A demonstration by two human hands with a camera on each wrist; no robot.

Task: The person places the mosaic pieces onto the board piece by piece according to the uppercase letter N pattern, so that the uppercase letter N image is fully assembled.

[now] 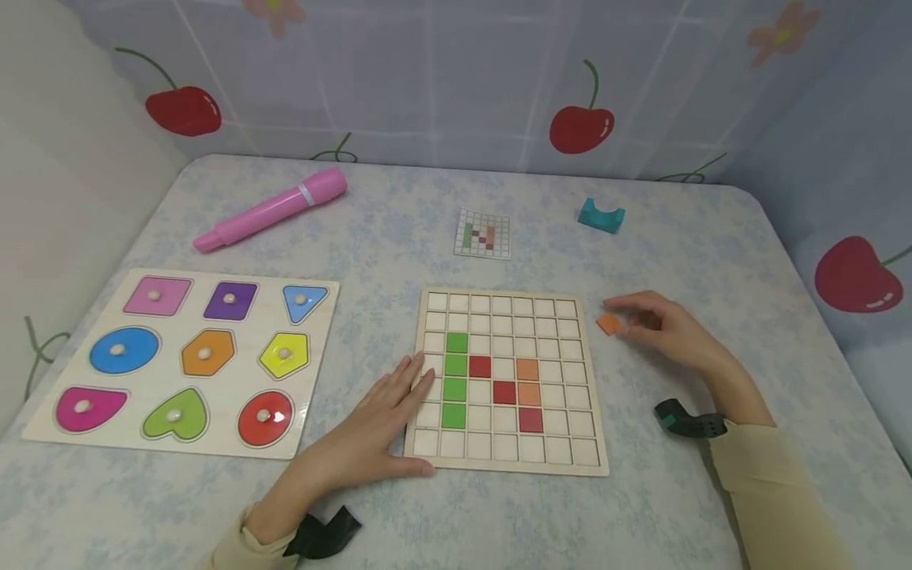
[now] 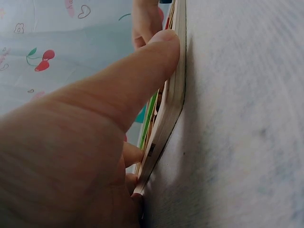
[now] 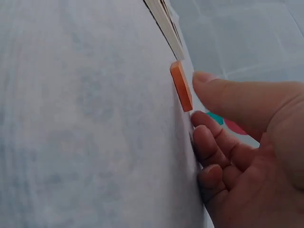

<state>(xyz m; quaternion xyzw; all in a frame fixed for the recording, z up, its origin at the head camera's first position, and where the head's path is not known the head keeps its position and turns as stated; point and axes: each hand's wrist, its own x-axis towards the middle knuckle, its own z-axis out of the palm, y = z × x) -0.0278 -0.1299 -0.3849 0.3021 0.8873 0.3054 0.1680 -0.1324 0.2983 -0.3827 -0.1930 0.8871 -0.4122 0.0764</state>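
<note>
A wooden grid board [image 1: 507, 461] lies on the table with green tiles [image 1: 454, 365] in a column, red tiles [image 1: 503, 393] stepping down diagonally, and light orange tiles [image 1: 528, 369] stacked at the right. My left hand [image 1: 370, 431] rests at the board's left side, fingers extended over its edge; the left wrist view has the thumb [image 2: 164, 45] against its near edge. Beyond the right edge, a loose orange tile [image 3: 181, 86] lies flat on the table. My right hand [image 1: 670, 328] is beside it, thumb and index finger spread around the tile, the thumb slightly apart from it.
A knob puzzle [image 1: 242, 336] with coloured shapes lies at the left. Behind it is a pink marker-shaped object [image 1: 271, 210]. A small printed pattern card [image 1: 482, 234] lies beyond the board, with a teal curved block [image 1: 601, 215] to its right. A patterned curtain borders the back.
</note>
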